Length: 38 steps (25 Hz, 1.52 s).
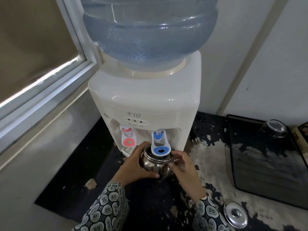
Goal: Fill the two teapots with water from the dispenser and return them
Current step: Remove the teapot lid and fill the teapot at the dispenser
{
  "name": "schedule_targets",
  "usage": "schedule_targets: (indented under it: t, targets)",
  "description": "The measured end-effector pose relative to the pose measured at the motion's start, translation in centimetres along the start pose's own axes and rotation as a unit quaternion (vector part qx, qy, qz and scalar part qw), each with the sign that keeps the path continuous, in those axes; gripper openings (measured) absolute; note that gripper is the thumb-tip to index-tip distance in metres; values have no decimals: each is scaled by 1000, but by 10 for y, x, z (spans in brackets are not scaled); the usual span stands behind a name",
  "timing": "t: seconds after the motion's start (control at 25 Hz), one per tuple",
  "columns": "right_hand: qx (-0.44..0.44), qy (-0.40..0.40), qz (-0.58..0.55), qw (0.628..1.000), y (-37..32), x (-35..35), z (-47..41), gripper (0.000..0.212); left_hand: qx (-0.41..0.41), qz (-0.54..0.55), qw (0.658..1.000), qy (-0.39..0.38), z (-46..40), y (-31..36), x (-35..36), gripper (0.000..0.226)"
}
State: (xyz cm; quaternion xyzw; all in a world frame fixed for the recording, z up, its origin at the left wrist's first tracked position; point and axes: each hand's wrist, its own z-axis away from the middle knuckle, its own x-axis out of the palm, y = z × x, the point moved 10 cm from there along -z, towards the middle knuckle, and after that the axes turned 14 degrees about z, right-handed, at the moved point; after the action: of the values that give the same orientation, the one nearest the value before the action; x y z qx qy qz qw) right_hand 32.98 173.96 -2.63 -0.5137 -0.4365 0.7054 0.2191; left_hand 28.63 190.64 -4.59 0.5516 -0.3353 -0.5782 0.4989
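Observation:
A round steel teapot (pixel 154 165) with its lid off sits under the blue tap (pixel 160 144) of the white water dispenser (pixel 146 100). My left hand (pixel 135 167) wraps around the pot's left side, thumb under its belly. My right hand (pixel 183 169) grips the handle on the pot's right side. The blue lever hangs over the pot's open mouth. The red tap (pixel 128 136) is to the left. The pot's steel lid (pixel 235 214) lies on the counter at the lower right. Only one teapot is in view.
A big blue water bottle (pixel 150 30) tops the dispenser. A black tray (pixel 266 164) with an upturned glass (pixel 273 128) lies to the right on the worn black counter (pixel 208 152). A window frame (pixel 50 84) and wall close off the left side.

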Motion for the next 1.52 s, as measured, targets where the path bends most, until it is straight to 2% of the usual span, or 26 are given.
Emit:
schedule_targets:
  t: [0.16, 0.32, 0.44, 0.52, 0.68, 0.96, 1.12, 1.36, 1.52]
  targets:
    - [0, 41, -92, 995, -26, -30, 7, 11, 11, 7, 1000, 0, 0, 2, 0, 97]
    - [-36, 4, -163, 986, -62, -37, 11, 9, 22, 21, 1000, -1, -1, 3, 0, 98]
    - [-59, -31, -155, 986, -81, -30, 11, 7, 20, 25, 999, -2, -2, 2, 0, 100]
    - [-61, -26, -129, 989, -82, -28, 7, 2, 21, 28, 999, -3, -2, 2, 1, 100]
    - [-42, -3, -76, 996, -71, -29, -2, 8, 15, 32, 999, -5, -4, -2, 1, 105]
    - [21, -31, -98, 994, -52, -19, -4, 13, 17, 35, 999, -9, -5, -4, 2, 104]
    - [0, -30, -95, 995, -53, -17, -4, 25, 19, 36, 999, -9, -6, -4, 2, 105]
    - [-12, -39, -77, 996, -46, -10, -4, 20, 10, 34, 999, -3, -5, -7, 2, 107]
    - [0, -13, -34, 999, -31, -1, -10, 20, 18, 35, 999, 1, -4, -4, 0, 106]
